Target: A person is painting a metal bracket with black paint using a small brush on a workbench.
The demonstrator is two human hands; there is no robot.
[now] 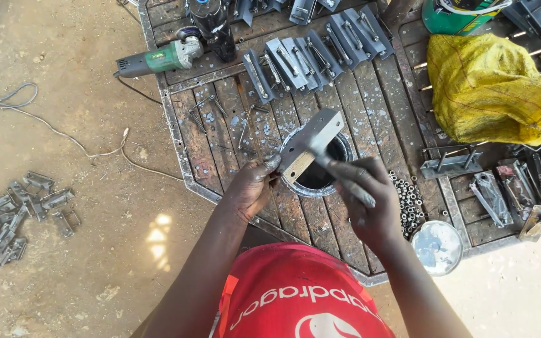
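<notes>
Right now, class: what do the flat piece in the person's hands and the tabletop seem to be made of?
Flat piece: probably steel, dull grey, with a straight folded edge and a rusty tan patch. Tabletop: apparently weathered wooden planks, grain and gaps showing, pale specks, inside a grey metal frame.

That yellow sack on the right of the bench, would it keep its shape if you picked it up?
Probably not: the yellow sack looks crumpled and creased, so it would likely sag. It seems woven plastic, perhaps slippery. Its bulge suggests contents, so maybe weighty.
</notes>
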